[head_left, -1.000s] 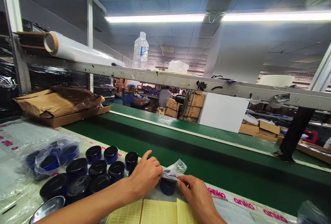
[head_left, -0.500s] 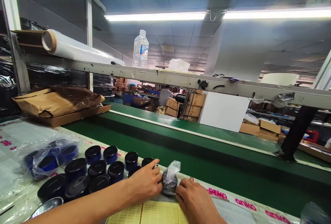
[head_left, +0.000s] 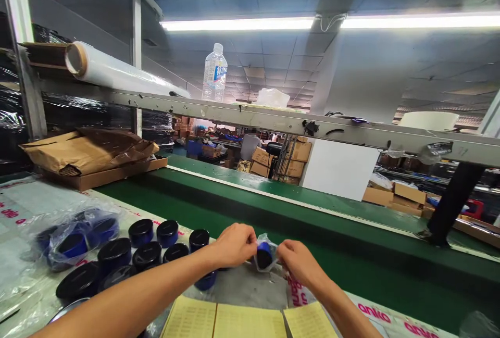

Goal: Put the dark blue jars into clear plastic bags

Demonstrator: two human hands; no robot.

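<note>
A small blue and black jar point(head_left: 264, 255) in a clear plastic bag point(head_left: 262, 239) is held up between my hands, above the far edge of the bench. My left hand point(head_left: 237, 244) pinches the bag's left side, and my right hand point(head_left: 295, 260) grips its right side, both with fingers closed. Left of my hands, several dark blue jars with black lids point(head_left: 146, 254) stand in loose rows, partly behind my left forearm. Sheets of yellow labels point(head_left: 250, 320) lie below my hands.
Bagged jars point(head_left: 74, 239) lie at the left. Behind the bench runs a green conveyor belt point(head_left: 234, 218). Brown paper in a shallow carton point(head_left: 89, 158) sits at the back left. A shelf rail point(head_left: 234, 114) bears a water bottle point(head_left: 214, 73) and a film roll point(head_left: 121, 75).
Both hands have risen with the bagged jar and now stretch the bag sideways. The jar has tipped so its black end faces me. More of the yellow sheets shows.
</note>
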